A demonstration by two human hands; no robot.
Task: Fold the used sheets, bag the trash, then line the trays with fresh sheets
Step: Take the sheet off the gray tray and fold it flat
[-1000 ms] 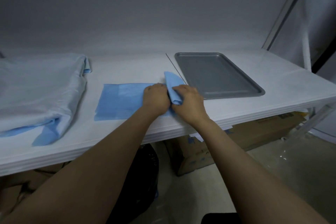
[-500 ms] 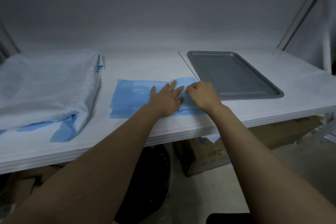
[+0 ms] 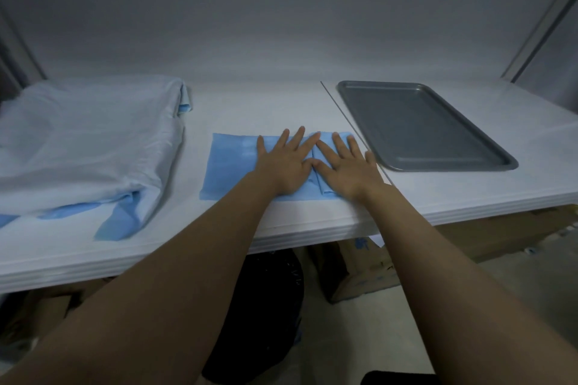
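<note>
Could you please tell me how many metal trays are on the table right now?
1. The grey metal tray lies on the white table, just right of the folded blue sheet. Others may sit outside the view.

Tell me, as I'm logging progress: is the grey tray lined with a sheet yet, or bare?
Bare. The grey tray shows only its own grey floor; the blue sheet lies apart from it, to its left.

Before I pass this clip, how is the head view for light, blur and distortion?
Head view: dim, bluish light, no glare. Wide-angle distortion bows the table edge and stretches the forearms. The left hand, right hand, blue sheet and tray are sharp; the black bag below is murky.
</note>
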